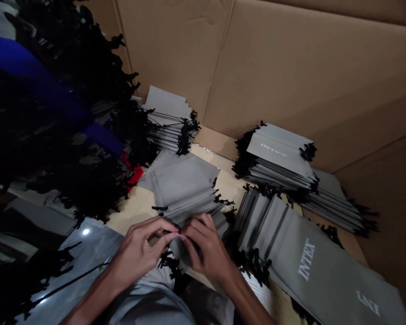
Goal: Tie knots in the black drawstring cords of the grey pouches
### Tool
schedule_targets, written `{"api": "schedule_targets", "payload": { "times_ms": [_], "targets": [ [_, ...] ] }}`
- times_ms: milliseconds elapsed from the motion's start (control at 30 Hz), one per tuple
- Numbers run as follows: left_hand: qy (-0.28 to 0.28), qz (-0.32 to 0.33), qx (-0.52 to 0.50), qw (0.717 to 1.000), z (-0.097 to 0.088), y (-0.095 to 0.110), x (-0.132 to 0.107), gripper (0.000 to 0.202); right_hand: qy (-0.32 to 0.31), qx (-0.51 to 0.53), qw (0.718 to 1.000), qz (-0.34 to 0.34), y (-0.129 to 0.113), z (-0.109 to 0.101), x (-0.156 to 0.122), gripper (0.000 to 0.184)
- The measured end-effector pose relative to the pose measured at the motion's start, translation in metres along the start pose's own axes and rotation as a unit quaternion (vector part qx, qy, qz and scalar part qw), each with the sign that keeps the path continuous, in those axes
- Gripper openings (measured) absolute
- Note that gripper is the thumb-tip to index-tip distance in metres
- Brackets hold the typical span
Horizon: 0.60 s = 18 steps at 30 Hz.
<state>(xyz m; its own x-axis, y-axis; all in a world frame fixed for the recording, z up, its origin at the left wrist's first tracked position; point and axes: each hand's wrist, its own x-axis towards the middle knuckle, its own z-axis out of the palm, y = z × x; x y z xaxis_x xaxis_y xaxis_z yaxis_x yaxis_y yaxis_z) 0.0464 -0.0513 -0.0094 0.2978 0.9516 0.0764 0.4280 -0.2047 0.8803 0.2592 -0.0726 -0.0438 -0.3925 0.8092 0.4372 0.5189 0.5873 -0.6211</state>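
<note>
The left hand (138,255) and right hand (206,246) hold a narrow fingertip grip on a grey fabric drawstring pouch (182,253), over a pale wooden surface (135,221). Neat stacks of grey INTEX pouches (279,151) lie to the right; a loose heap of black-corded pouches (64,113) remains at left.

Grey drawstring bag (180,253), bunched, its black cord ends (167,264) hanging below

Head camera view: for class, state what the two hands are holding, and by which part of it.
The left hand and right hand pinch a grey drawstring pouch between their fingertips, at its edge; the fingers hide exactly which edge.
</note>
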Motion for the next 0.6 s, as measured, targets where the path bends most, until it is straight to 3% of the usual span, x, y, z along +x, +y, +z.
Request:
{"api": "schedule_targets", "payload": {
  "times_ms": [200,333,433,600],
  "targets": [
    [-0.013,-0.080,-0.063,0.995,0.000,-0.010,0.001,0.017,-0.010,-0.062,0.998,0.007,-0.001,-0.001,0.002,0.012],
    [-0.019,-0.079,-0.022,0.996,-0.004,-0.015,0.002,0.023,-0.054,-0.149,0.986,-0.045,0.004,-0.006,0.009,0.007],
    [-0.037,-0.082,-0.032,0.995,-0.004,-0.016,0.004,0.027,-0.079,-0.158,0.980,-0.089,0.011,-0.004,0.010,0.009],
    [-0.062,-0.061,-0.069,0.994,0.000,-0.013,0.011,0.024,-0.023,-0.132,0.985,-0.111,0.017,0.005,0.004,0.020]
  ]
}}
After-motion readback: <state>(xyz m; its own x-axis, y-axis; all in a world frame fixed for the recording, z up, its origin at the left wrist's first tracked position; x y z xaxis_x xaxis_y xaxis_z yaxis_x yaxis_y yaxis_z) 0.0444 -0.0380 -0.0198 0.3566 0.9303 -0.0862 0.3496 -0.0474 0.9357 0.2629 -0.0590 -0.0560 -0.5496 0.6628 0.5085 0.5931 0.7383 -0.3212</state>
